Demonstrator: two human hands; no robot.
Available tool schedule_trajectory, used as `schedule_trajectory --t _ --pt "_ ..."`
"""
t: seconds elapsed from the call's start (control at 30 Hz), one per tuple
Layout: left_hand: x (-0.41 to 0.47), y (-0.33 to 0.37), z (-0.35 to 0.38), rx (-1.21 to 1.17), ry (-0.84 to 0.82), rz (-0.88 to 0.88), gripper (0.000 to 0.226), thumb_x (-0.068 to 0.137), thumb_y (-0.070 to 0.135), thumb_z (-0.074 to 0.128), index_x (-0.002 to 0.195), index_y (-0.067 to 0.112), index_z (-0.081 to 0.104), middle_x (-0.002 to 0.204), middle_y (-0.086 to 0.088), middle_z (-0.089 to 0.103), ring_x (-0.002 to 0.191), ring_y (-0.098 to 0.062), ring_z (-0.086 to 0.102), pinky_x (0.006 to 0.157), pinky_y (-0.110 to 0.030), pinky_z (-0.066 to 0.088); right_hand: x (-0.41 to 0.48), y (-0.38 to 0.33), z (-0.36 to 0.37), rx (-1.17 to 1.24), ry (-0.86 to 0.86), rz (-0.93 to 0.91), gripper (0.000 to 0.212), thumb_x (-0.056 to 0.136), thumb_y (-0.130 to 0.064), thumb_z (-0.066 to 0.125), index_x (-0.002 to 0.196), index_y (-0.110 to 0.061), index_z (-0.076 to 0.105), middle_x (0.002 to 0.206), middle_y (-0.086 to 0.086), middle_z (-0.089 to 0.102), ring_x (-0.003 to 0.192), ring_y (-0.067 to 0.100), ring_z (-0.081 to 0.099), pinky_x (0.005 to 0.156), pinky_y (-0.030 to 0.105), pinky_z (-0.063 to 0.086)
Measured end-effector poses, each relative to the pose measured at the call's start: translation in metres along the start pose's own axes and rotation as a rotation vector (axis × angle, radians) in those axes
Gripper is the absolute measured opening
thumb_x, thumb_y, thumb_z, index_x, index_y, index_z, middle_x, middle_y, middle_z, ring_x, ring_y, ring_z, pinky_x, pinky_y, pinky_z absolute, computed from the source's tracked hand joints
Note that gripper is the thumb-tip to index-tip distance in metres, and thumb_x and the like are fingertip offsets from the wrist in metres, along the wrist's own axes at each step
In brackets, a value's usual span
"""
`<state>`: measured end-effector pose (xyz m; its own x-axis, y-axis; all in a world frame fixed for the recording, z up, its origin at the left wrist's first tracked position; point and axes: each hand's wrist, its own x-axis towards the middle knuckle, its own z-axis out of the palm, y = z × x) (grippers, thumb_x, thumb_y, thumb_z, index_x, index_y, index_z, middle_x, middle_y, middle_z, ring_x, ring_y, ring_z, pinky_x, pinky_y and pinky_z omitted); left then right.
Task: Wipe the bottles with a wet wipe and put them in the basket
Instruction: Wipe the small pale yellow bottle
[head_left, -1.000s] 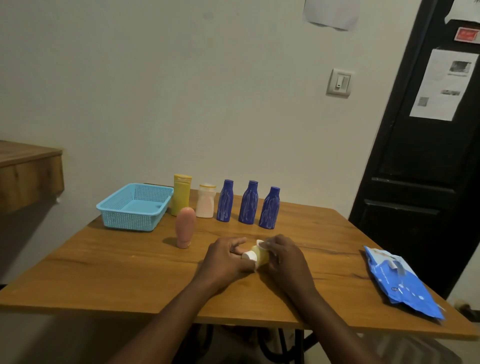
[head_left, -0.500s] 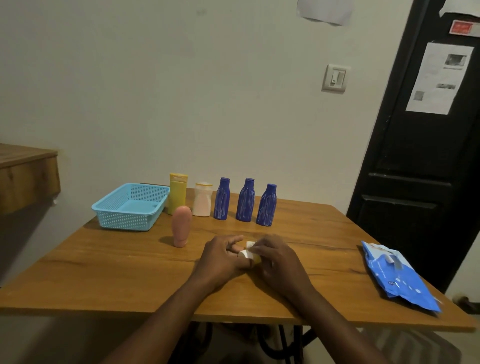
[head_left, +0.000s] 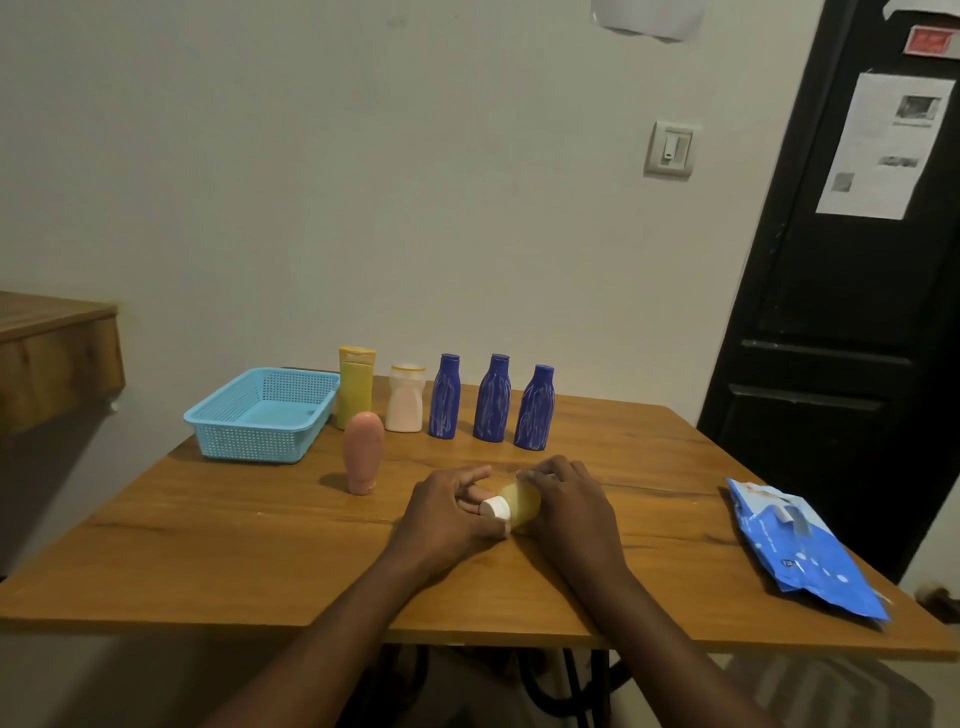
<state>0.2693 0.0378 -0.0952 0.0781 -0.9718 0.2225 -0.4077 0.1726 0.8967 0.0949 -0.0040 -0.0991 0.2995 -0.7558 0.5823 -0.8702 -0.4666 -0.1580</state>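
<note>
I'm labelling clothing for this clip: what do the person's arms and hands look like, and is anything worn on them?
The left forearm and right forearm are bare, with no sleeves in view. The left grip and right grip are bare hands without gloves; no watch, bracelet or ring shows.

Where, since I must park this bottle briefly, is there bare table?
Bare wood for the small yellow bottle: between the right hand and the wet-wipe pack, or left of the left hand, in front of the blue basket and pink bottle. The back row, basket to blue bottles, is crowded.
</note>
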Motion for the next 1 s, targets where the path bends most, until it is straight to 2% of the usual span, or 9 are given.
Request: schedule_trajectory --t 0.17,0.27,0.33,0.43,0.5,0.6,0.73,0.87,1.0 --pt "0.001 0.000 0.000 0.009 0.003 -0.002 0.089 0.067 0.015 0.093 0.146 0.024 0.054 0.110 0.008 0.073 0.096 -0.007 0.071 0.083 -0.024 0.061 0.000 0.002 0.001 0.037 0.002 0.138 0.045 0.090 -0.030 0.072 0.134 -0.030 0.062 0.121 -0.008 0.059 0.107 0.009 0.049 0.080 0.024 0.047" --pt "0.001 -0.001 0.001 0.012 0.005 0.001 0.089 0.066 0.018 0.094 0.145 0.025 0.055 0.110 0.009 0.073 0.095 -0.005 0.071 0.079 -0.020 0.060 0.000 0.005 0.002 0.078 -0.006 0.222 0.044 0.090 -0.028 0.071 0.133 -0.030 0.063 0.112 -0.008 0.060 0.098 0.007 0.051 0.073 0.022 0.048" --pt "0.001 -0.001 0.000 0.008 0.006 -0.001 0.089 0.066 0.019 0.094 0.145 0.025 0.055 0.110 0.009 0.073 0.095 -0.004 0.071 0.080 -0.021 0.060 -0.001 0.007 0.003 0.085 -0.013 0.236 0.041 0.090 -0.028 0.071 0.130 -0.029 0.064 0.106 -0.008 0.061 0.090 0.005 0.050 0.068 0.021 0.046" --pt "0.001 -0.001 0.000 -0.012 0.013 -0.010 0.090 0.064 0.019 0.095 0.144 0.024 0.055 0.109 0.008 0.073 0.093 -0.005 0.072 0.081 -0.023 0.060 -0.002 0.008 0.002 0.113 0.000 0.239 0.039 0.092 -0.025 0.069 0.130 -0.024 0.065 0.107 -0.005 0.063 0.088 0.005 0.050 0.070 0.021 0.045" --pt "0.001 0.000 0.000 -0.026 0.024 -0.012 0.090 0.063 0.019 0.096 0.143 0.024 0.056 0.106 0.008 0.073 0.091 -0.005 0.072 0.082 -0.024 0.061 -0.004 0.007 0.002 0.112 -0.005 0.191 0.041 0.093 -0.025 0.068 0.134 -0.022 0.063 0.113 -0.004 0.064 0.094 0.007 0.053 0.074 0.020 0.046" --pt "0.001 0.000 0.000 -0.022 0.030 -0.021 0.089 0.064 0.018 0.094 0.143 0.027 0.053 0.103 0.009 0.073 0.091 -0.006 0.072 0.082 -0.027 0.061 -0.005 0.001 0.000 0.107 -0.047 0.023 0.042 0.095 -0.026 0.066 0.136 -0.023 0.061 0.123 -0.003 0.061 0.103 0.010 0.054 0.081 0.021 0.049" --pt "0.002 -0.001 0.000 -0.060 0.021 -0.019 0.090 0.067 0.019 0.094 0.144 0.028 0.049 0.098 0.006 0.075 0.089 -0.009 0.074 0.081 -0.032 0.063 -0.006 0.000 0.001 0.123 -0.055 -0.199 0.035 0.094 -0.021 0.066 0.129 -0.022 0.067 0.124 -0.002 0.062 0.110 0.012 0.055 0.084 0.022 0.050" --pt "0.001 -0.004 -0.001 -0.056 0.016 0.000 0.095 0.068 0.018 0.094 0.148 0.030 0.044 0.099 0.005 0.076 0.090 -0.009 0.074 0.084 -0.034 0.063 -0.006 0.000 0.003 0.165 -0.068 -0.274 0.032 0.092 -0.027 0.069 0.124 -0.026 0.070 0.122 -0.008 0.061 0.109 0.007 0.051 0.083 0.018 0.047" --pt "0.001 -0.005 -0.001 -0.057 0.019 -0.006 0.100 0.068 0.019 0.094 0.151 0.033 0.039 0.106 0.004 0.075 0.094 -0.009 0.074 0.086 -0.035 0.063 -0.009 -0.002 -0.001 0.244 -0.054 -0.251 0.026 0.091 -0.034 0.065 0.114 -0.027 0.074 0.109 -0.011 0.060 0.096 0.003 0.049 0.073 0.020 0.049"
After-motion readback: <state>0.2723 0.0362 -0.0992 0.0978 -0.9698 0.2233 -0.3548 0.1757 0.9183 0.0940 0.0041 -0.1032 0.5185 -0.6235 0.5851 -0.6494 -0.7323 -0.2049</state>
